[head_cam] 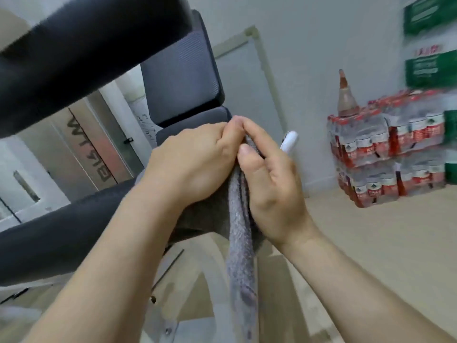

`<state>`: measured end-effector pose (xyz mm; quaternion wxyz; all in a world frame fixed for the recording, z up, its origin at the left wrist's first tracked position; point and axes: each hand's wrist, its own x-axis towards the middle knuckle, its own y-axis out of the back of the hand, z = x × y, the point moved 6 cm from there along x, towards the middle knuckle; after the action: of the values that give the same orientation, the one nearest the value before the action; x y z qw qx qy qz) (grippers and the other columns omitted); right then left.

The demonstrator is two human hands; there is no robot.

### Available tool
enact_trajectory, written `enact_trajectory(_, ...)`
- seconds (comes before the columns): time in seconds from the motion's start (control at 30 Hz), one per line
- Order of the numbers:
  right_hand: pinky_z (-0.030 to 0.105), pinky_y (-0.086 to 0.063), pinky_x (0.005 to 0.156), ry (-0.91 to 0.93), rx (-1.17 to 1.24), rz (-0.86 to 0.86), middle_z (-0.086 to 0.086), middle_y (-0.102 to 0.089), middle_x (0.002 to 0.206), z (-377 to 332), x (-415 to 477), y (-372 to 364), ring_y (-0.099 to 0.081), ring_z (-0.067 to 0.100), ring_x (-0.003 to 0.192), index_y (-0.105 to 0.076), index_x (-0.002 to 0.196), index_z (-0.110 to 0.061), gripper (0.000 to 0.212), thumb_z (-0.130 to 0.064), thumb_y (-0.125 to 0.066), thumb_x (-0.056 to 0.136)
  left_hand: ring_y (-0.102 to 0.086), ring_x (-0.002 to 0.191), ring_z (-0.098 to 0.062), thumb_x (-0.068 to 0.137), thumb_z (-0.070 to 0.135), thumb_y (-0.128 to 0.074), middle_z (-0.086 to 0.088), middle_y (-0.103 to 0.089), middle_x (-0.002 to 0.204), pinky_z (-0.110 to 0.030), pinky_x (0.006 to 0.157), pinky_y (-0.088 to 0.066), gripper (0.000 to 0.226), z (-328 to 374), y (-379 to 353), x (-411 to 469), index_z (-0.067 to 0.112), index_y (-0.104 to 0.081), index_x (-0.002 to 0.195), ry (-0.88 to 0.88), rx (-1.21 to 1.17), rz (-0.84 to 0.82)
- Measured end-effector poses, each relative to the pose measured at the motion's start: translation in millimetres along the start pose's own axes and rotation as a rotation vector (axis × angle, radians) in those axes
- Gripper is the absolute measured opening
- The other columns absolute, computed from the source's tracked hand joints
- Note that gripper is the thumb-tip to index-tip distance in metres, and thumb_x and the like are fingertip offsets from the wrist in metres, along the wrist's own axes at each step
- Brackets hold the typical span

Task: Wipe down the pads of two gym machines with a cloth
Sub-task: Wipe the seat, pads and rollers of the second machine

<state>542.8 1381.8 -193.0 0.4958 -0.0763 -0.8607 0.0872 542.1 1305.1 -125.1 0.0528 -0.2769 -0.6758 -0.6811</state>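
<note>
A grey cloth (241, 248) hangs down in a long fold at the centre of the head view. My left hand (193, 159) and my right hand (269, 177) press together on its upper end, fingers closed on the fabric. Just behind the hands lies a dark seat pad (197, 122), with a dark ribbed back pad (180, 78) upright above it. A thick black padded roller (81, 55) crosses the upper left, and a second black pad (57, 233) runs under my left forearm.
The white machine frame (205, 266) curves below the hands, and a white handle tip (289, 142) sticks out right of my right hand. Stacked packs of bottled water (388, 149) stand against the right wall on a pale floor (383, 243). Green signs (430, 13) hang above.
</note>
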Motion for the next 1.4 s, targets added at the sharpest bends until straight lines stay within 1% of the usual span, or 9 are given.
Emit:
enact_trajectory(0.1, 0.038, -0.034, 0.111, -0.3, 0.355, -0.076, 0.003, -0.061, 0.126, 34, 9, 2, -0.05, 0.014, 0.126, -0.058, 0.122, -0.014, 0.043, -0.038, -0.037, 0.092, -0.053, 0.117, -0.021, 0.098, 0.048, -0.028, 0.003, -0.06, 0.126, -0.044, 0.105, -0.035, 0.041, 2, -7, 27, 0.028, -0.061, 0.112, 0.02, -0.158, -0.263)
enact_trajectory(0.3, 0.034, -0.016, 0.119, -0.562, 0.169, -0.131, -0.003, -0.037, 0.151, 88, 21, 4, -0.028, 0.007, 0.14, -0.04, 0.142, -0.019, 0.062, -0.052, -0.037, 0.09, -0.054, 0.112, -0.012, 0.097, 0.032, -0.041, 0.003, -0.064, 0.121, -0.035, 0.11, -0.03, 0.028, 3, -24, 50, 0.024, -0.066, 0.087, 0.089, -0.277, -0.44)
enact_trajectory(0.5, 0.027, -0.001, 0.118, -0.529, 0.179, -0.147, 0.004, -0.024, 0.15, 46, -14, 8, -0.006, 0.016, 0.147, -0.016, 0.148, -0.007, 0.053, -0.025, -0.029, 0.101, -0.056, 0.108, -0.026, 0.099, 0.04, -0.029, -0.004, -0.064, 0.116, -0.043, 0.1, -0.039, 0.042, 12, -8, 13, 0.015, -0.061, 0.11, 0.166, 0.008, -0.169)
enact_trajectory(0.63, 0.01, 0.004, 0.11, -0.43, 0.036, -0.13, 0.004, -0.003, 0.159, 18, -30, 4, 0.003, 0.008, 0.145, -0.008, 0.149, -0.013, 0.07, -0.043, -0.02, 0.087, -0.051, 0.093, -0.016, 0.095, 0.05, -0.016, 0.01, -0.06, 0.1, -0.035, 0.081, -0.04, 0.047, 36, 1, -19, 0.031, -0.056, 0.112, 0.142, 0.176, 0.077)
enact_trajectory(0.93, 0.025, 0.003, 0.115, -0.576, 0.127, -0.284, 0.01, 0.003, 0.159, 78, 18, 5, 0.004, 0.016, 0.147, -0.005, 0.147, -0.004, 0.056, -0.02, -0.029, 0.1, -0.056, 0.119, -0.013, 0.097, 0.04, -0.03, 0.003, -0.062, 0.129, -0.025, 0.108, -0.032, 0.05, 9, -28, 53, 0.015, -0.062, 0.125, 0.299, -0.121, -0.541)
enact_trajectory(1.03, 0.03, -0.006, 0.113, -0.7, 0.102, -0.31, 0.016, -0.012, 0.157, 99, 35, 5, -0.006, 0.026, 0.146, -0.024, 0.143, 0.005, 0.047, -0.013, -0.032, 0.1, -0.053, 0.106, 0.005, 0.102, 0.027, -0.035, 0.023, -0.057, 0.116, -0.003, 0.093, -0.033, 0.03, 3, -42, 75, 0.026, -0.062, 0.115, 0.299, -0.207, -0.625)
enact_trajectory(1.13, 0.033, -0.013, 0.109, -0.797, -0.001, -0.372, 0.021, -0.031, 0.138, 106, 45, 6, -0.019, 0.035, 0.139, -0.042, 0.127, 0.004, 0.033, -0.01, -0.034, 0.099, -0.033, 0.127, 0.006, 0.103, 0.018, -0.03, 0.021, -0.036, 0.134, 0.005, 0.094, -0.022, 0.038, 2, -59, 82, 0.02, -0.045, 0.138, 0.255, -0.214, -0.693)
enact_trajectory(1.27, 0.036, -0.018, 0.113, -0.849, -0.337, -0.526, 0.011, -0.015, 0.156, 94, 48, 14, -0.015, 0.027, 0.142, -0.033, 0.144, -0.017, 0.045, -0.026, -0.031, 0.099, -0.017, 0.143, -0.006, 0.104, 0.024, -0.025, 0.006, -0.017, 0.154, -0.01, 0.111, -0.005, 0.045, -15, -69, 79, 0.01, -0.029, 0.147, 0.331, -0.135, -0.751)
enact_trajectory(1.4, 0.037, -0.043, 0.091, -0.839, -0.475, -0.513, 0.002, -0.043, 0.125, 71, 66, 27, -0.041, 0.022, 0.116, -0.051, 0.123, -0.021, 0.032, -0.019, -0.038, 0.094, -0.013, 0.146, -0.006, 0.081, 0.057, -0.011, 0.006, -0.019, 0.159, -0.034, 0.12, -0.012, 0.078, -26, -75, 74, 0.023, -0.029, 0.149, 0.499, -0.076, -0.756)
